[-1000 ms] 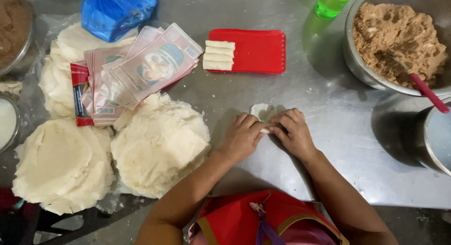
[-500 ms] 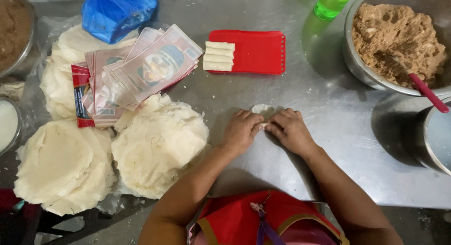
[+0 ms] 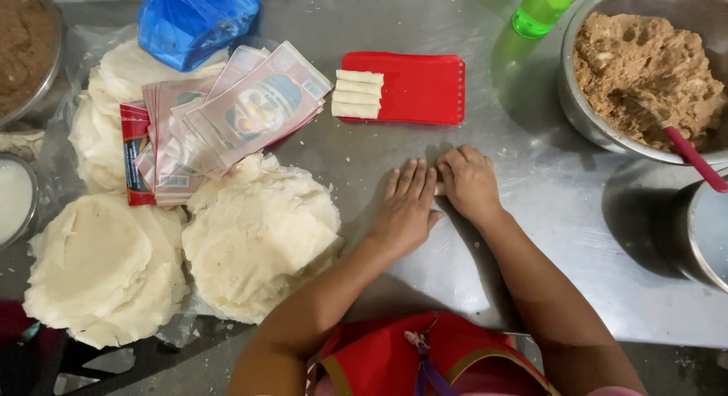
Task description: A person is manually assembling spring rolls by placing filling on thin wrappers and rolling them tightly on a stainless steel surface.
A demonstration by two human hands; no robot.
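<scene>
My left hand [image 3: 408, 208] lies flat, palm down, on the steel table [image 3: 561, 206], fingers straight and close together. My right hand [image 3: 470, 182] sits right beside it with fingers curled down. Both press on a small rolled wrapper, almost wholly hidden beneath them; only a pale sliver [image 3: 439, 190] shows by my left thumb. Just beyond my hands is a red tray [image 3: 425, 89] with several finished white rolls [image 3: 358, 94] lined up at its left end.
Stacks of round white wrappers [image 3: 258, 237] [image 3: 98, 267] lie at left, with fanned printed packets [image 3: 243, 115] and a blue bag [image 3: 193, 20] behind. A metal bowl [image 3: 578, 111] of brown filling [image 3: 644, 70] with a red-handled spoon [image 3: 694, 157] is at right. A green bottle [image 3: 542, 9] stands at the back.
Both hands slid forward across the table toward the red tray. My left hand flattened out, and the white wrapper seen between my fingers is now covered.
</scene>
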